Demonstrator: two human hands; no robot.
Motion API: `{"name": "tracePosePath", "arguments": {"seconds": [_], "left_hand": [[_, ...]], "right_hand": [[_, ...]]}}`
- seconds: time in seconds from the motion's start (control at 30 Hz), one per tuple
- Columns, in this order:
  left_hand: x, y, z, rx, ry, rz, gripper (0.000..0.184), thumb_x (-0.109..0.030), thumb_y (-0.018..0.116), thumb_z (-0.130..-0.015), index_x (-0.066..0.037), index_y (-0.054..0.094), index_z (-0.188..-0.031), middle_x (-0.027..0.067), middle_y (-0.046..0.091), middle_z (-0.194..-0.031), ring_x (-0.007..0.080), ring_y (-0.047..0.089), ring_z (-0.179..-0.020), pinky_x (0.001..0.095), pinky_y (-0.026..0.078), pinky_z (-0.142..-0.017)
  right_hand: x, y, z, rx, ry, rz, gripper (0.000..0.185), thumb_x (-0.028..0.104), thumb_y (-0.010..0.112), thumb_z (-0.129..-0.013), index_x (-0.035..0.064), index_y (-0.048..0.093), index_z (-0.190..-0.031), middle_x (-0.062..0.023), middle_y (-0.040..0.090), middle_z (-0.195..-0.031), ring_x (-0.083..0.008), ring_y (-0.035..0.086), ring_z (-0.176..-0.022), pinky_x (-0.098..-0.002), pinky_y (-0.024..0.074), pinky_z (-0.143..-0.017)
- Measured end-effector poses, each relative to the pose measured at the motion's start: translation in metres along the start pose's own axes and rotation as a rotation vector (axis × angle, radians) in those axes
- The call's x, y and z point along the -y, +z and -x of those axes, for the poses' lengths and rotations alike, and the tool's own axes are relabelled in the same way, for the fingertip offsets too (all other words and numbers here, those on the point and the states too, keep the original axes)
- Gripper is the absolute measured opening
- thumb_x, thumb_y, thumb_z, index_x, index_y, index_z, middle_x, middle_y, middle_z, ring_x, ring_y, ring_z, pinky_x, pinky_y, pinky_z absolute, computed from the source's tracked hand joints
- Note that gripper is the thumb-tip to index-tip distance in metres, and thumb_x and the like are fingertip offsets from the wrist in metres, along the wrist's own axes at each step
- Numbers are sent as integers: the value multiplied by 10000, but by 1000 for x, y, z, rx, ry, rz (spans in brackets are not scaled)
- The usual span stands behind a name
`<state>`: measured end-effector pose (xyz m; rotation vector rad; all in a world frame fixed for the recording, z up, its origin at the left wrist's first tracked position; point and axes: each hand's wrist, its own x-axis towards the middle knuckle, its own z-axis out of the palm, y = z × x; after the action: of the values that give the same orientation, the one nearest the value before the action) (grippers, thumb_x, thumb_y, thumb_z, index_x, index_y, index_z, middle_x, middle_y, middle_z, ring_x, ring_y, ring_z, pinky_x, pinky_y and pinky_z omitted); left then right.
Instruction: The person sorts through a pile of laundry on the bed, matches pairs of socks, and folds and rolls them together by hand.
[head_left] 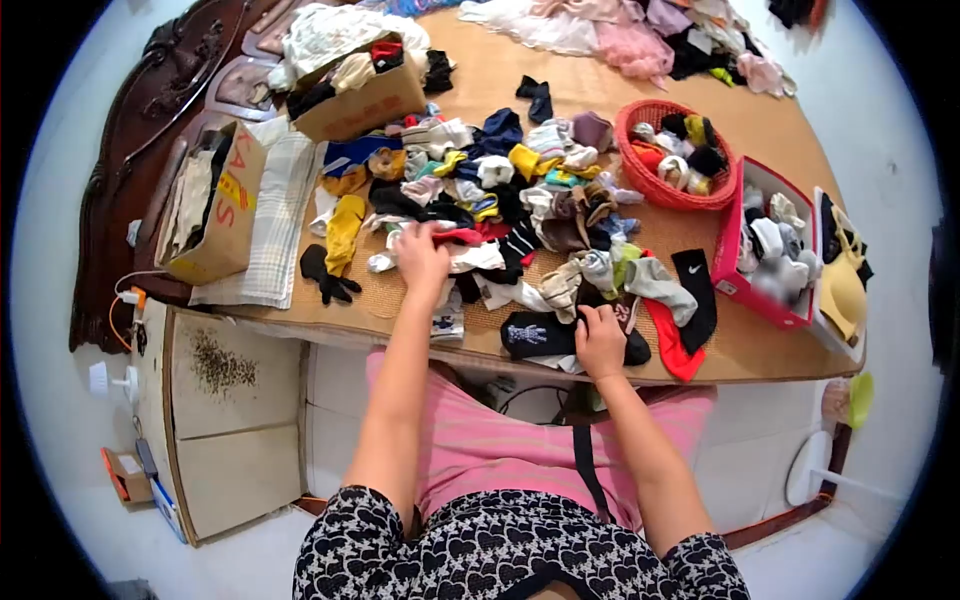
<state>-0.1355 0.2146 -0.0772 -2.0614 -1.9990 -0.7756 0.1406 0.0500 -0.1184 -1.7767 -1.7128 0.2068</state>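
Observation:
My left hand (422, 256) rests on the near left part of a heap of mixed socks (495, 170), its fingers apart and touching the socks. Just right of those fingers lies a red sock (460, 237), with a black sock (415, 204) above it. At the table's front edge my right hand (600, 342) is closed on a black sock (636, 349), partly hidden under the fingers. Beside it on the left lies a dark sock with a pale figure (530, 335). Right of that hand are a grey sock (662, 287), a long red sock (670, 340) and a black sock with a white swoosh (696, 285).
A red basket (640, 180) and a pink box (733, 258) hold socks on the right, near a beige bra (843, 285). Two cardboard boxes (365, 108) of clothes stand left. Clothes (640, 40) lie at the back. A cabinet (235, 430) stands below left.

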Motion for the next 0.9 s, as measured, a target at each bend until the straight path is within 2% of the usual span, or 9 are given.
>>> {"name": "tracePosePath", "arguments": {"seconds": [0.03, 0.17, 0.23, 0.37, 0.5, 0.6, 0.73, 0.83, 0.9], "left_hand": [[1, 6, -3, 292, -143, 147, 241, -210, 648, -771, -116, 652, -994, 151, 557, -1049, 336, 562, -922, 416, 461, -808], [-36, 7, 15, 180, -35, 427, 221, -207, 626, -808, -91, 646, -995, 149, 593, -1008, 340, 582, -889, 410, 467, -780], [-70, -12, 28, 329, -15, 713, 191, -180, 611, -813, -40, 600, -942, 150, 581, -949, 364, 564, -894, 423, 468, -761], [-82, 15, 54, 292, 295, 719, 216, -168, 624, -805, -22, 565, -954, 152, 578, -958, 366, 563, -928, 405, 461, -793], [-80, -1, 28, 236, 158, 867, 188, -209, 587, -857, -30, 578, -915, 150, 587, -931, 351, 569, -922, 383, 463, -790], [-60, -7, -6, -31, 180, 613, 114, -103, 561, -872, -55, 593, -970, 132, 600, -962, 308, 595, -879, 374, 482, -755], [-16, 1, -49, -66, 250, -35, 569, 75, 550, -683, -191, 573, -1185, 104, 411, -1319, 319, 413, -1179, 401, 400, -950], [23, 10, -60, 39, 269, -192, 229, -34, 594, -716, -150, 646, -906, 64, 538, -1206, 276, 402, -1223, 482, 312, -1024], [22, -4, -64, -74, 259, 114, 150, -29, 587, -727, -129, 635, -828, 52, 619, -1045, 275, 463, -1172, 521, 280, -1040]], "right_hand": [[0, 0, -1, -2, -1, 5, 228, 135, 585, -807, 105, 584, -1033, -98, 497, -881, -290, 555, -833, -397, 481, -684], [-1, 4, 1, -15, 6, 17, 213, 134, 576, -809, 100, 587, -1020, -105, 501, -894, -300, 557, -848, -398, 482, -693], [-2, 5, 1, -8, 3, 14, 225, 127, 577, -803, 95, 585, -1025, -107, 499, -898, -308, 552, -843, -398, 476, -701], [-1, 5, 1, -12, -6, -6, 221, 119, 580, -798, 94, 582, -1018, -106, 495, -887, -306, 547, -834, -397, 471, -697], [-4, 7, 2, -14, -2, -17, 218, 115, 580, -798, 91, 578, -1015, -104, 488, -877, -303, 541, -821, -399, 468, -692], [-4, 8, 1, -27, -9, -17, 222, 110, 579, -795, 93, 577, -1017, -104, 487, -873, -303, 541, -817, -401, 467, -688], [-3, 6, 1, -27, -7, -21, 226, 109, 576, -793, 96, 579, -1019, -105, 490, -868, -303, 544, -820, -401, 469, -692], [-2, 4, 1, -42, -15, -3, 226, 110, 575, -793, 96, 581, -1018, -106, 494, -868, -304, 547, -821, -401, 470, -689], [-4, 7, 1, -55, -7, -5, 228, 112, 577, -792, 99, 583, -1020, -102, 499, -869, -305, 551, -820, -399, 472, -685]]}}
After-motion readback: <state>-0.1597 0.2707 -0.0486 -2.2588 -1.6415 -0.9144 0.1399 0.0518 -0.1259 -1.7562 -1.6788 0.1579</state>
